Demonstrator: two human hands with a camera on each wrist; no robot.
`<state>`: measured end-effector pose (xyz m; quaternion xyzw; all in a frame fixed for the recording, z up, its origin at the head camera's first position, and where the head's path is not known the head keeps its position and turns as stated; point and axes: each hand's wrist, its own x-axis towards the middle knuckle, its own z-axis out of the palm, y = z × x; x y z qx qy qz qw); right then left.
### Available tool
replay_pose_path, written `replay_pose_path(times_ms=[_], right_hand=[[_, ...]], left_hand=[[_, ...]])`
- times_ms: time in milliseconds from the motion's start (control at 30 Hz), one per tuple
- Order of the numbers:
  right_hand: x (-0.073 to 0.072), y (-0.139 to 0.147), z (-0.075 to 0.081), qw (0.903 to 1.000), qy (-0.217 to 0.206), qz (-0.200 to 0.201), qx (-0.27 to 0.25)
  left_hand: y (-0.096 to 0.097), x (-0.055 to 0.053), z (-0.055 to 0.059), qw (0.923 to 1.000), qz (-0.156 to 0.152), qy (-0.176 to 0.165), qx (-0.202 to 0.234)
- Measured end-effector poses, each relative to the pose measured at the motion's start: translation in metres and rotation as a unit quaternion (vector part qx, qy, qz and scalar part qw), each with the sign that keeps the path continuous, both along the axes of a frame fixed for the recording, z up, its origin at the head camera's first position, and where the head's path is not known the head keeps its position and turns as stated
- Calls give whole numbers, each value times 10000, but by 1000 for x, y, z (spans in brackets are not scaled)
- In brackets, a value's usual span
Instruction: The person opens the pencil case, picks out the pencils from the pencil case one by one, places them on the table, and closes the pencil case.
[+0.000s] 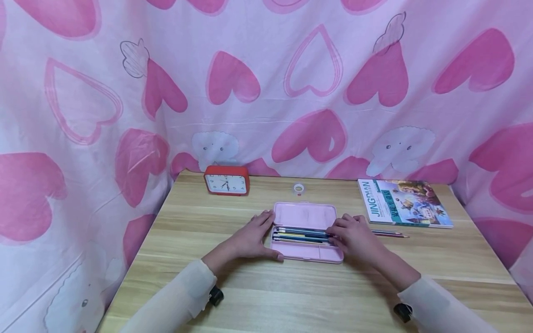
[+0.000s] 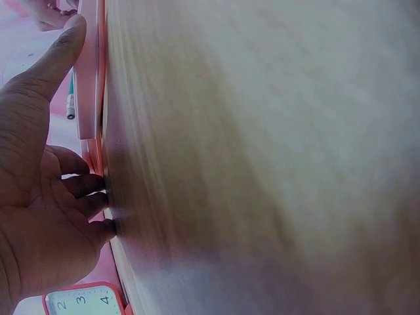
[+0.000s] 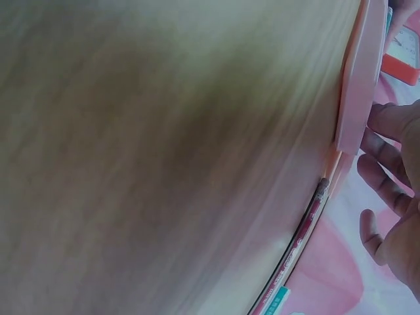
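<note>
A pink pencil case (image 1: 296, 252) lies on the table with its lid folded back. Several dark pencils and a yellow one (image 1: 301, 236) lie lengthwise inside. The left hand (image 1: 251, 237) spans the case's left end, its straight thumb along the front corner and its other fingers beside the lid. In the left wrist view, that thumb (image 2: 62, 49) rests against the case's side. Over the case's right end, the right hand (image 1: 354, 236) has bent fingers at the pencils' right ends. Its fingertips are partly hidden behind the case's wall (image 3: 361, 85); I cannot tell whether they pinch a pencil.
Reddish pencils (image 1: 391, 234) lie on the table right of the case, in front of a book (image 1: 410, 203) with a colourful cover. A red clock (image 1: 226, 180) stands at the back left. A small tape roll (image 1: 298, 188) sits behind the case. A heart-patterned curtain (image 1: 266, 129) borders the table.
</note>
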<state>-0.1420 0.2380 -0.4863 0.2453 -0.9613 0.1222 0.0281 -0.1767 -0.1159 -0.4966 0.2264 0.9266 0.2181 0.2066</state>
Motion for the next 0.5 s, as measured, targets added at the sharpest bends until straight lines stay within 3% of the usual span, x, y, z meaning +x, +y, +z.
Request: replay_pose_path(times_ms=[500], right_hand=[[0,-2,-4,9997,71,137,-186]], left_hand=[[-1,-1,-2,10000,-35,36,25]])
